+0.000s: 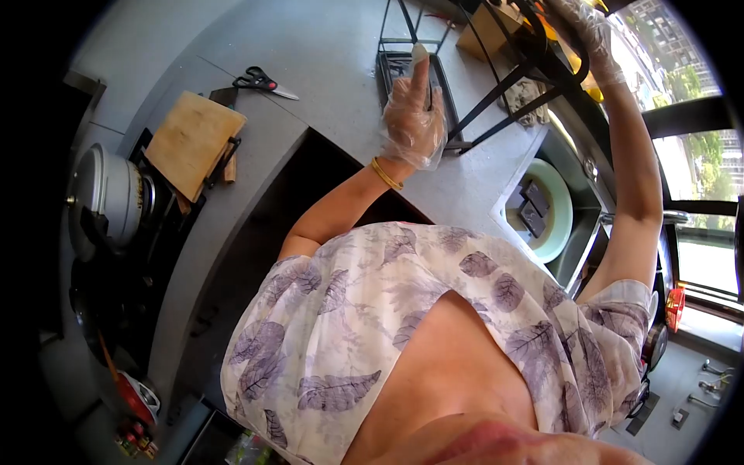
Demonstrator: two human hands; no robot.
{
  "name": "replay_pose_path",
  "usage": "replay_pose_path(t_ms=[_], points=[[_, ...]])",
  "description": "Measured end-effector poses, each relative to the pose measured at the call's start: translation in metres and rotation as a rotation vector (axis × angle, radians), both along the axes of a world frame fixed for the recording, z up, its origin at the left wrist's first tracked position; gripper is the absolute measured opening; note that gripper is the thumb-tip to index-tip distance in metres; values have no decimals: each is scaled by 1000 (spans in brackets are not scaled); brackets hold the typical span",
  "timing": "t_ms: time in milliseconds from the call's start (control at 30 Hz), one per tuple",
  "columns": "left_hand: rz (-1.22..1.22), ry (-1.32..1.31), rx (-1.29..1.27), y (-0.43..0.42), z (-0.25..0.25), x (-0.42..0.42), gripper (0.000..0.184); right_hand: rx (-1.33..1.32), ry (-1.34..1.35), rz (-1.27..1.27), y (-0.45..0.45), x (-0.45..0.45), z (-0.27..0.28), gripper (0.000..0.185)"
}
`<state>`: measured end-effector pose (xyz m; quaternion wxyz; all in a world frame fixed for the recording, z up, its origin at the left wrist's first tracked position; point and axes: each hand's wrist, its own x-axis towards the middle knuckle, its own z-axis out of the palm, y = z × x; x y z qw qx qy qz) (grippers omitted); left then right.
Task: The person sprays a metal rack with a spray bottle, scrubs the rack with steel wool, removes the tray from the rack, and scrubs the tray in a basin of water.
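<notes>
My left hand (415, 116), in a clear plastic glove, is over the lower black tray (446, 97) of a black metal rack (504, 85). One finger points up and another is apart from it; nothing shows in its grasp. My right hand (589, 35), also gloved, reaches to the upper part of the rack at the top edge of the view. Its fingers are partly cut off and hidden behind the dark bars, with something yellow close by. Whether it grips a bar is unclear.
Black scissors (260, 80) and a wooden board (195, 143) lie left on the grey counter (325, 62). A large pot (108, 198) stands on the stove. At right, the sink holds a pale green basin (559, 201) with dark pieces. A cardboard box (488, 31) stands behind the rack.
</notes>
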<state>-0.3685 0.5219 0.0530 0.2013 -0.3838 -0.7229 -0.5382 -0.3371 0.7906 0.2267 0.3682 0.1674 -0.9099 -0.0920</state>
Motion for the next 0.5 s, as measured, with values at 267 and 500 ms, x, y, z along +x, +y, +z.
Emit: replay_pose_path(t_ms=[267,500], points=[[-227,-187,216,-14,6,-5,54,-5,212,-154,20,0,-28,58],[-869,-1108,684,-67,39,-22,43,-1070,23,-418,-11,69,-49,44]])
